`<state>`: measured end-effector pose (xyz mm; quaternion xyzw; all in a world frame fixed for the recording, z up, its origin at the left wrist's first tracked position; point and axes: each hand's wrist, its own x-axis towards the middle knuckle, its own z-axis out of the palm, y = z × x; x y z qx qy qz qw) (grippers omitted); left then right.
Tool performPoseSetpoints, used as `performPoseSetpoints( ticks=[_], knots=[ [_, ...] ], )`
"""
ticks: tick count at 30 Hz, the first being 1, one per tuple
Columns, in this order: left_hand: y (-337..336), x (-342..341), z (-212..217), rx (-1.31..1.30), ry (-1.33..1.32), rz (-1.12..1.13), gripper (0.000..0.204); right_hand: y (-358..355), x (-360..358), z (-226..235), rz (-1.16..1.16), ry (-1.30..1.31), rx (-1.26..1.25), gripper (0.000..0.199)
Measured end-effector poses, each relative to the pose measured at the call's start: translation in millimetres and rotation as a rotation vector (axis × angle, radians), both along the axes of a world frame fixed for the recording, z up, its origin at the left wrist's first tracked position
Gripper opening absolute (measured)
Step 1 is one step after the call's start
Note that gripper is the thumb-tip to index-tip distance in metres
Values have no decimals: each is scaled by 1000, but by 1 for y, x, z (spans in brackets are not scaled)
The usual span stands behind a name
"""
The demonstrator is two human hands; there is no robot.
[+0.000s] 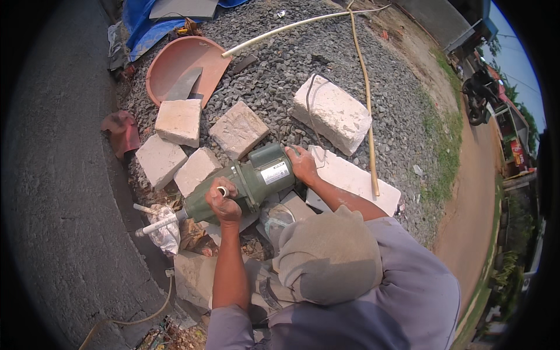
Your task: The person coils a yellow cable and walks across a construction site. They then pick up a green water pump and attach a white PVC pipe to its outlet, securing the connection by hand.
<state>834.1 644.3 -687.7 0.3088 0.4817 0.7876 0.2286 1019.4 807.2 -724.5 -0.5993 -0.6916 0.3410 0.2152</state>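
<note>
A green water pump [260, 178] with a cylindrical motor lies tilted among pale blocks. My left hand [224, 204] is closed around a short white pipe stub [223, 191] at the pump's upper side. My right hand [302, 166] grips the motor's far-right end, its fingers partly hidden behind the casing. From the pump's left end a white pipe [157, 224] sticks out, with a crumpled plastic bag [167, 234] just under it. A cap [329, 254] hides some of what lies below the pump.
Cut blocks [238, 129] surround the pump, with larger ones [332, 114] to the right on grey gravel [274, 64]. A pinkish basin [169, 61] holds a trowel [185, 84]. Long pale pipes [360, 64] cross the gravel. A grey concrete surface [64, 175] runs along the left.
</note>
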Motion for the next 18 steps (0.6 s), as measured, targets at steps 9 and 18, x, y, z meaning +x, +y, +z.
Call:
performPoseSetpoints(
  ticks=[9,18],
  knots=[
    [9,8,11,-28,-45,-60,48,6,11,8,20,10,-3,63],
    [-10,-18,9,-88,-34,-141,33,9,-10,-9,69,21,10,62]
  ],
)
